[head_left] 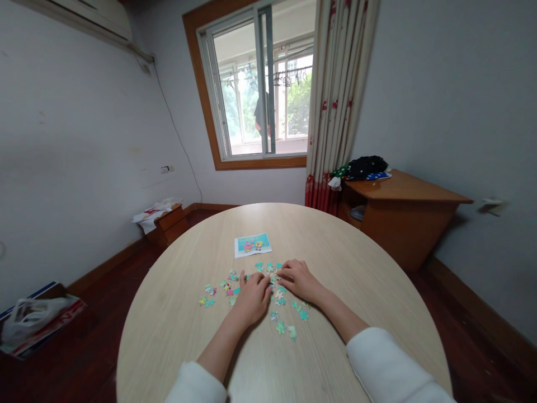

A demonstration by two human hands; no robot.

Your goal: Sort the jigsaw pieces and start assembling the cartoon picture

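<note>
Loose jigsaw puzzle pieces (280,328) in turquoise, yellow and pink lie scattered over the middle of a round wooden table (176,336). My left hand (253,296) rests among them, thumb and index finger brought together at a small puzzle piece, its little finger sticking out. Just to its right, my right hand (301,281) has its fingers bent and its fingertips closed on a puzzle piece in the cluster. The fingers partly cover both pieces. Beyond the hands lies a picture card (253,245) with a pink and a yellow cartoon figure on turquoise.
A wooden desk (415,187) with dark cloth (367,168) on it stands at the right behind the table. A small cabinet (172,224) is at the back left. On the left floor sits a box (50,322) with a plastic bag. A person (262,115) shows beyond the window.
</note>
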